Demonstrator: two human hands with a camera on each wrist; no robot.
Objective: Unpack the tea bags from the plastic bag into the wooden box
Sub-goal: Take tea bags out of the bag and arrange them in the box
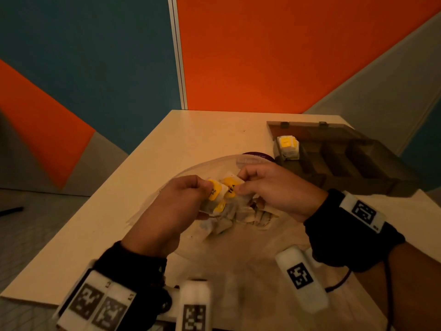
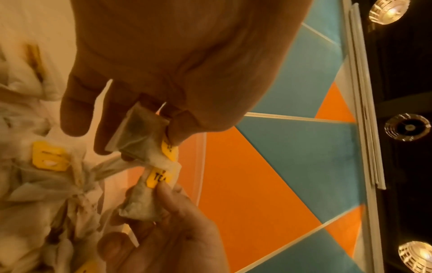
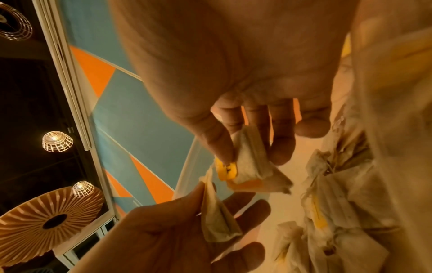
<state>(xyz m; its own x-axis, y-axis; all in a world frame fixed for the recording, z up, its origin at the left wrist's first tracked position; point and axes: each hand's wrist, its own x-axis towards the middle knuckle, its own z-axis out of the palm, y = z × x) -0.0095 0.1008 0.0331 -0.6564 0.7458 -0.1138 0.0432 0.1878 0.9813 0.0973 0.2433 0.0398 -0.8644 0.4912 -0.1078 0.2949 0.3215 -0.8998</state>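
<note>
My left hand (image 1: 205, 194) and right hand (image 1: 241, 185) meet above the clear plastic bag (image 1: 214, 164) on the table. Each pinches a tea bag with a yellow tag. The left one's tea bag (image 2: 138, 133) is held between thumb and fingers of the left hand (image 2: 140, 142). My right hand (image 3: 252, 157) pinches the other tea bag (image 3: 251, 166), whose tag reads TEA (image 2: 158, 178). The two bags touch or are tangled together. Several more tea bags (image 1: 238, 218) lie in the plastic bag below. The open wooden box (image 1: 346, 161) stands at the right rear, with tea bags (image 1: 287, 146) in its near-left compartment.
The pale table (image 1: 191, 130) ends at a left edge with floor beyond. Orange and teal wall panels stand behind it. A dark purple round object (image 1: 257, 154) peeks from behind the plastic bag, next to the box.
</note>
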